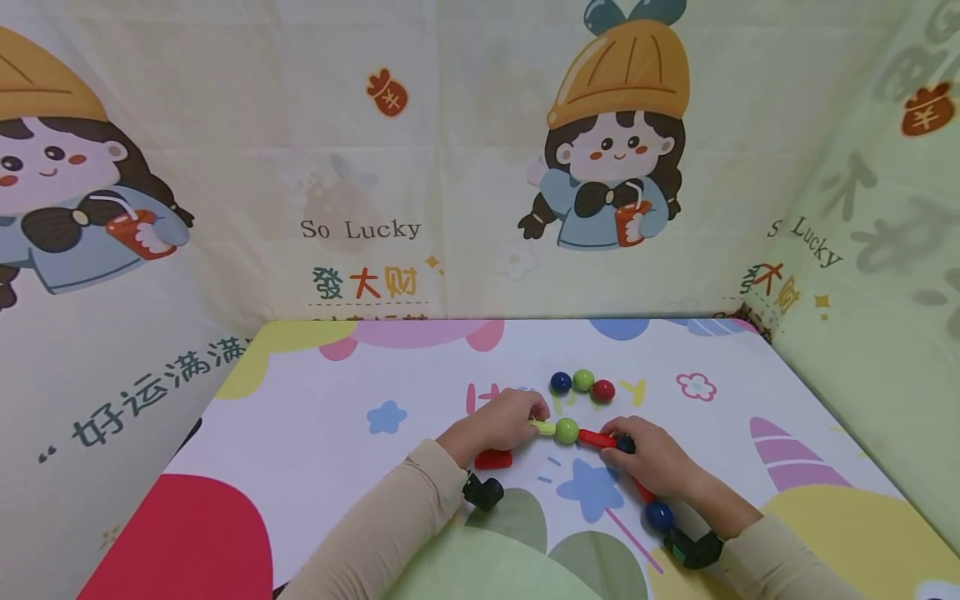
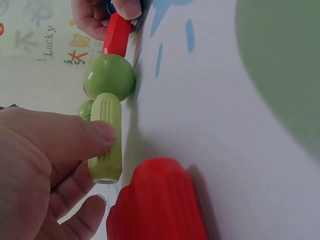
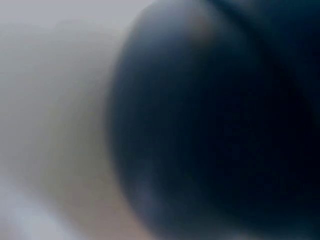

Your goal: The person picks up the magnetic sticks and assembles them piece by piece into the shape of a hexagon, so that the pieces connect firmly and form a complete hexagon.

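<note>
My left hand point(image 1: 506, 419) pinches a yellow-green ribbed rod point(image 2: 106, 142) between thumb and fingers. One end of that rod meets a green ball point(image 1: 567, 431), and a red rod point(image 1: 597, 439) runs from the ball's other side to a dark blue ball point(image 1: 625, 444). My right hand point(image 1: 658, 458) grips this blue ball with thumb and fingertips. Another red rod point(image 1: 645, 492), partly hidden under the right hand, leads to a second blue ball point(image 1: 659, 517) by the right wrist. Up close in the right wrist view, a blurred dark blue ball point(image 3: 200, 130) fills most of the picture.
Beyond the hands, a blue ball point(image 1: 561, 382), a green ball point(image 1: 583, 380) and a red ball point(image 1: 603, 391) sit together on the printed tabletop point(image 1: 300, 433). Red ribbed rods point(image 2: 160, 205) lie beside the left wrist. A patterned cloth point(image 1: 465, 183) hangs behind the table.
</note>
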